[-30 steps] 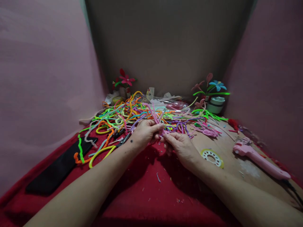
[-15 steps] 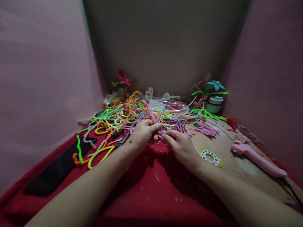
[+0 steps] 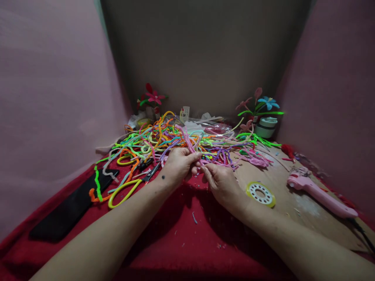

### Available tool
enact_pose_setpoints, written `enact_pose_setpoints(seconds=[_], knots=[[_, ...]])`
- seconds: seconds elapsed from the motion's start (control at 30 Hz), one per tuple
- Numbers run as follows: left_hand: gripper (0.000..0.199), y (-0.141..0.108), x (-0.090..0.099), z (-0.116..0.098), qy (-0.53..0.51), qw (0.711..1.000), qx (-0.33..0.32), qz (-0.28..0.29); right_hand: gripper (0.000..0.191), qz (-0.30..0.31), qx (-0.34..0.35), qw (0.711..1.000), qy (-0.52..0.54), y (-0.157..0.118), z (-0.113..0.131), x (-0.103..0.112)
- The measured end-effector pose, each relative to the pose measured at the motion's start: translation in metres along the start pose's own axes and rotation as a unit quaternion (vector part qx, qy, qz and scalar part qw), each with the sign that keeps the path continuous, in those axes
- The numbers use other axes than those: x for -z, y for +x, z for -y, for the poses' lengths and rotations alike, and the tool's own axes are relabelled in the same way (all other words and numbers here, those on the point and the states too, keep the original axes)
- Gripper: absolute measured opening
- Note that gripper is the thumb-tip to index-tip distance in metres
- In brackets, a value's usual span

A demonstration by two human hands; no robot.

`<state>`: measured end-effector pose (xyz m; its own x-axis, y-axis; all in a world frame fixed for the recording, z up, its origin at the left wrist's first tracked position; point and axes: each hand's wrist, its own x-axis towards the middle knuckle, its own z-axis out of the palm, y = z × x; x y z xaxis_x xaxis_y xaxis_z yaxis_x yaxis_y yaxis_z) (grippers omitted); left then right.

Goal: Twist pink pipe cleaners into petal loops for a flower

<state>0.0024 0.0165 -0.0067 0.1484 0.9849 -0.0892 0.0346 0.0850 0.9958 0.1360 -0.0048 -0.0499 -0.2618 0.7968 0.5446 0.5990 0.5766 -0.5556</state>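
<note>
Pink pipe cleaners [image 3: 187,139] stand up in a bundle from my left hand [image 3: 181,163], whose thumb and fingers pinch them near the lower end. To the right, my right hand [image 3: 220,180] is closed with thumb and forefinger at the bundle's lower end, on a pink pipe cleaner there. The fingertips of both hands nearly meet, and they hide the exact grip. Behind them spreads a tangled heap of coloured pipe cleaners [image 3: 158,136]. Scissors with yellow handles [image 3: 124,194] lie by my left forearm.
A black flat object [image 3: 63,208] lies at left on the red cloth [image 3: 181,242]. At right, a tape roll [image 3: 260,194] and a pink glue gun [image 3: 322,195] rest on a brown board [image 3: 281,218]. Pipe-cleaner flowers [image 3: 268,103] and a lidded pot [image 3: 266,127] stand behind.
My right hand's fingers have shifted slightly at the bundle's lower end, and a pink pipe cleaner now shows above its knuckles. My left hand keeps its pinch almost in place.
</note>
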Motion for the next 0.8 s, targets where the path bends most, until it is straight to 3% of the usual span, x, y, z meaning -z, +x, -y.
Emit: enact_pose_setpoints(seconds=[0.23, 0.33, 0.43, 0.5, 0.57, 0.67, 0.8], knots=[[0.028, -0.001, -0.002, -0.002, -0.015, 1.0, 0.012, 0.006, 0.028, -0.01, 0.011, 1.0, -0.021, -0.003, 0.004, 0.001], [0.027, -0.001, -0.001, -0.002, -0.005, 1.0, 0.002, -0.001, 0.03, -0.016, -0.028, 0.999, 0.008, -0.002, 0.008, 0.004], [0.025, 0.001, 0.0, -0.002, 0.019, 0.999, -0.023, -0.019, 0.03, 0.004, -0.108, 0.986, 0.129, 0.002, 0.009, 0.006], [0.025, 0.002, 0.001, -0.002, 0.02, 0.999, -0.034, -0.023, 0.023, 0.03, -0.171, 0.946, 0.274, 0.005, 0.006, 0.006], [0.023, 0.003, 0.002, -0.001, 0.009, 0.999, -0.034, -0.011, 0.019, 0.055, -0.224, 0.876, 0.424, 0.006, 0.001, 0.005], [0.022, 0.003, 0.002, 0.001, 0.001, 0.999, -0.031, 0.009, 0.019, 0.083, -0.269, 0.791, 0.543, 0.007, -0.005, 0.003], [0.021, 0.003, 0.001, 0.003, -0.003, 0.999, -0.045, 0.004, 0.021, 0.092, -0.297, 0.764, 0.565, 0.007, -0.005, 0.002]])
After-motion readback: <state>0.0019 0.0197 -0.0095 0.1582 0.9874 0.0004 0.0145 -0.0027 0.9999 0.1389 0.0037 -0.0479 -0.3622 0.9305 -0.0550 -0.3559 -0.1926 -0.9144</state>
